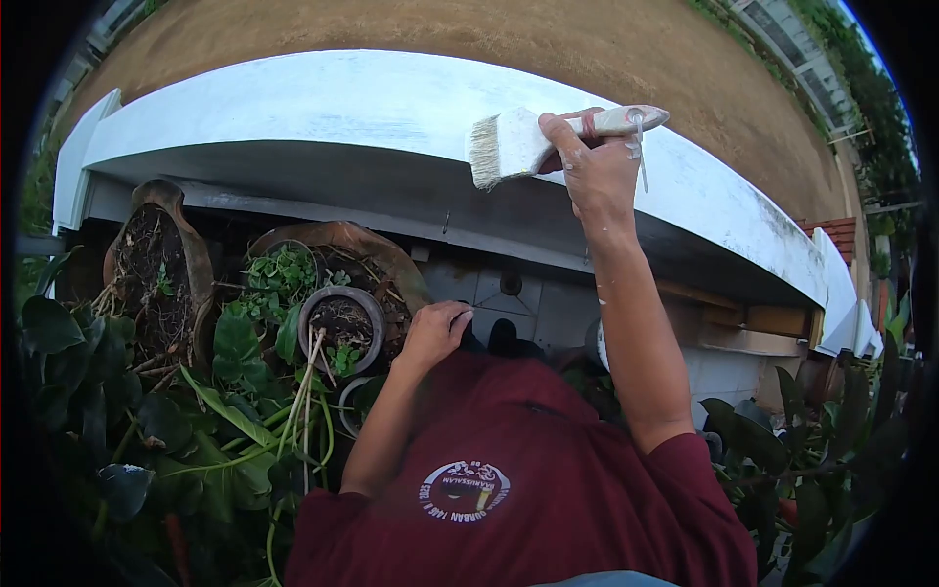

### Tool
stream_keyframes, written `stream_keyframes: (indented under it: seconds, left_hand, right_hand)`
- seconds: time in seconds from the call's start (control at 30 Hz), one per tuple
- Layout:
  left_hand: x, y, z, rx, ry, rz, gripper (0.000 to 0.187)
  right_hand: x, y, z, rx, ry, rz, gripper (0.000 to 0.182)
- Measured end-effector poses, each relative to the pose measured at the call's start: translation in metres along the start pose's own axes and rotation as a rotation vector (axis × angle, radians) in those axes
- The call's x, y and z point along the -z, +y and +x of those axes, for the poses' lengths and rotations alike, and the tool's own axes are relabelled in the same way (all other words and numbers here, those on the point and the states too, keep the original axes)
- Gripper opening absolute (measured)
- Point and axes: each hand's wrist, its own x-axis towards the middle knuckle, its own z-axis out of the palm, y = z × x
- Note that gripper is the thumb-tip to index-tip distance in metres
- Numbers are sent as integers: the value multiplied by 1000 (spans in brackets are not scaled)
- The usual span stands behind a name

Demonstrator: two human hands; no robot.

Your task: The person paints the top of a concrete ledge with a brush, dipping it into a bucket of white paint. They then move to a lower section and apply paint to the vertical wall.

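My right hand (pixel 599 166) is closed around the handle of a wide paintbrush (pixel 523 149), held above the top of a white-painted wall (pixel 323 103). The brush's pale bristles point left, and white paint coats its body and spots my fingers and forearm. A thin stick-like piece hangs from the handle's end. My left hand (pixel 435 335) hangs low in front of my body, its fingers loosely extended and holding nothing. It is nearest to a round plant pot (pixel 375 315) with soil and small green leaves.
Larger brown pots (pixel 201 284) with soil and roots stand left, below the wall. Leafy plants crowd both sides, with big leaves (pixel 220 460) at lower left. Grey tiles (pixel 518 303) cover the floor under the wall's overhang. Beyond the wall lies brown ground (pixel 489 29).
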Motion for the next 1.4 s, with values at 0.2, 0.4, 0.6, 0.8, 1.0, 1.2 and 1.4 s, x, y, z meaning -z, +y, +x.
stream_keyframes:
  seconds: [0.2,0.4,0.6,0.8,1.0,1.2,1.4]
  left_hand:
    - [2,-1,-7,28,12,-5,15]
    - [6,-3,-12,62,1,21,15]
    - [6,-2,-10,58,23,31,14]
    - [10,7,-10,40,47,24,14]
    - [7,1,-14,35,45,38,13]
    - [3,7,-6,14,32,28,13]
    - [10,12,-5,52,21,33,12]
  right_hand:
    - [66,-13,19,2,241,183,15]
    - [146,-3,26,-5,367,74,18]
    - [157,12,17,-27,340,144,17]
    - [140,-1,18,14,333,144,20]
    - [109,-10,6,2,235,213,19]
    - [82,4,0,-93,157,110,20]
    - [116,5,7,-24,282,122,21]
